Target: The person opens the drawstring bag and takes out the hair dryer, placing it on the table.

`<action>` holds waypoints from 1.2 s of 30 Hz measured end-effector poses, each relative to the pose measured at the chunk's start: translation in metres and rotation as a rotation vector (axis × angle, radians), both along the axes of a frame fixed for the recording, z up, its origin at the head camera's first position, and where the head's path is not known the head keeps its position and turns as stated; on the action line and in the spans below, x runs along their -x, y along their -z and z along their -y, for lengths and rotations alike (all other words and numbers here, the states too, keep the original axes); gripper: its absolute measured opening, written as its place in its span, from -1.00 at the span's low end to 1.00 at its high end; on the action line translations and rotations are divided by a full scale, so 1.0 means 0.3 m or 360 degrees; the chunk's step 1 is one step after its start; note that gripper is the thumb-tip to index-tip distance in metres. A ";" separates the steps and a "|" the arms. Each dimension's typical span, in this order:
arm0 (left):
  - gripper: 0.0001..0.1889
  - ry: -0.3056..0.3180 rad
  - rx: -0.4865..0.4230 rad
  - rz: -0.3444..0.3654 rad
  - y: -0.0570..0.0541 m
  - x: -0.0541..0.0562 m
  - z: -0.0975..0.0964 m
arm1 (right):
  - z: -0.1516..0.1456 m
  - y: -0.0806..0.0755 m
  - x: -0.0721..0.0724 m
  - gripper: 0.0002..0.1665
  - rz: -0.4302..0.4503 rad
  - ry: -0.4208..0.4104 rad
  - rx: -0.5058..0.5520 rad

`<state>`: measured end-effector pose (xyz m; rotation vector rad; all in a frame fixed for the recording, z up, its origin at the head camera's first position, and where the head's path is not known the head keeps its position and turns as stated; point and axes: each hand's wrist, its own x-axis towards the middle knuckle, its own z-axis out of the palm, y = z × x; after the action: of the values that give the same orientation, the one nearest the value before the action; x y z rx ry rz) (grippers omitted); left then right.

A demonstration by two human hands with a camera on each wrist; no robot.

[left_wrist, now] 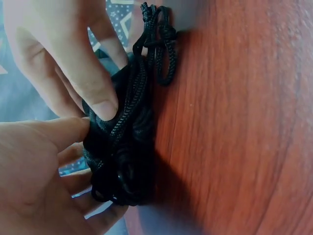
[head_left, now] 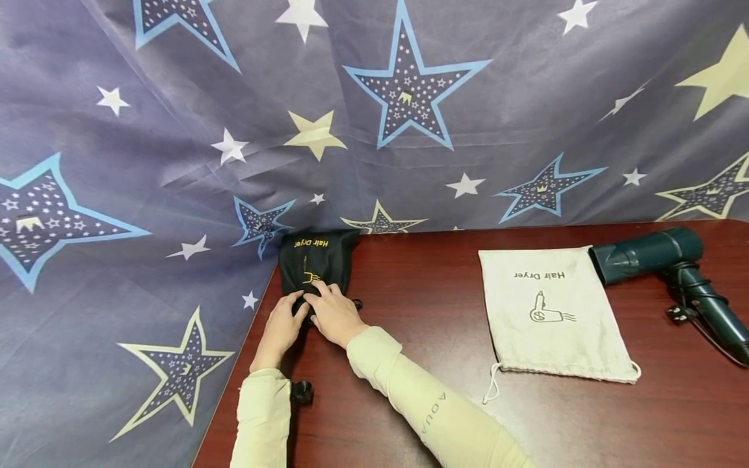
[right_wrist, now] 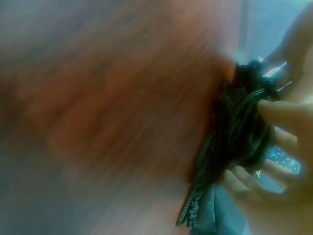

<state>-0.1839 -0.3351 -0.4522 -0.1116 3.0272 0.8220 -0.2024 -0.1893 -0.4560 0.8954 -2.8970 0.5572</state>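
Nearest are two pale cream sleeves, the left one (head_left: 263, 416) with a small black device (head_left: 302, 392) at its cuff and the right one (head_left: 450, 416) bearing the letters "AQUA". Beyond the cuffs, both hands meet at the near end of a black bag (head_left: 318, 257): the left hand (head_left: 281, 328) and the right hand (head_left: 335, 316) each pinch its gathered cloth between thumb and fingers. The left wrist view shows a black braided cord (left_wrist: 129, 105) running along the bunched fabric, with a knotted loop at one end; the right wrist view is blurred.

Well to the right on the reddish-brown worktop (head_left: 427, 312), a white drawstring bag (head_left: 552, 341) lies flat, its string (head_left: 493, 385) trailing from the near left corner. Its print, "Hair Dryer" with a line drawing, has upside-down lettering. At its far right corner is the nozzle end of a dark green hair dryer (head_left: 649, 253), which lies on its side with a black cable (head_left: 695, 286) wound round the handle.

The black bag's far part lies at the worktop's far left corner, its yellow "Hair Dryer" lettering also upside down, close against a grey-purple cloth (head_left: 363, 175) patterned with stars
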 end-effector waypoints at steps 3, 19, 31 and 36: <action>-0.52 0.0015 -0.0029 0.0049 -0.002 0.004 0.008 | 0.001 0.000 0.001 -0.44 0.0029 0.0004 -0.0012; -0.51 -0.0021 -0.0132 0.0053 0.015 -0.005 0.002 | -0.011 -0.016 0.006 -0.49 0.0223 -0.0012 0.0081; -0.50 -0.0017 -0.0117 0.0102 0.010 -0.025 -0.023 | -0.034 -0.016 -0.012 -0.47 0.0190 0.0009 0.0070; -0.50 0.0004 -0.0155 0.0061 0.024 -0.029 -0.037 | -0.051 -0.016 -0.020 -0.48 0.0169 0.0033 0.0068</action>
<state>-0.1753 -0.3241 -0.4593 -0.1219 2.9451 0.9536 -0.1965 -0.1741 -0.4511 0.8549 -2.9714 0.6828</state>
